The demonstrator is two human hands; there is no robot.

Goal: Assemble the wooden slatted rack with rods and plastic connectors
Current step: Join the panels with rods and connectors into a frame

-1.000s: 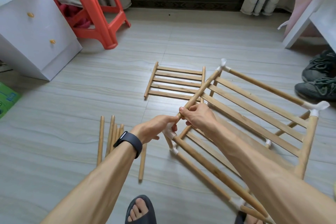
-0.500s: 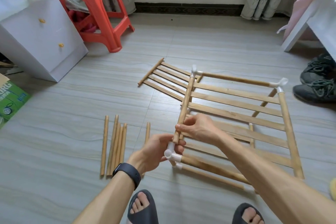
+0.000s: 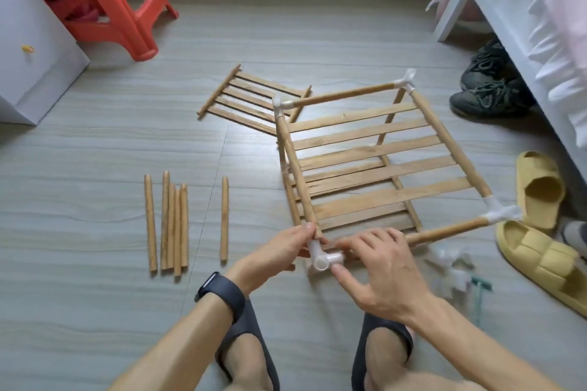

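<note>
On the floor (image 3: 95, 311), just ahead of the person's feet, the half-built rack (image 3: 365, 165) stands tilted, its near corner raised between both hands. The left hand (image 3: 282, 252) has its fingers curled round the rack's side bar right where it enters the white connector (image 3: 324, 259), thumb on top. The right hand (image 3: 381, 273) pinches that connector's side socket, thumb underneath and forefinger above, while its other fingers lie spread over the near bar running off to the right. One socket of the connector faces the person, open. Well to the left of the left fingers lie five loose rods (image 3: 170, 225) in a bunch, with a single rod (image 3: 224, 219) between them and the fingers. Beyond the fingers a spare slatted panel (image 3: 244, 98) lies flat, tucked partly behind the rack's far corner. Right of the right fingers sit yellow slippers (image 3: 536, 251), with dark shoes (image 3: 486, 92) farther back.
</note>
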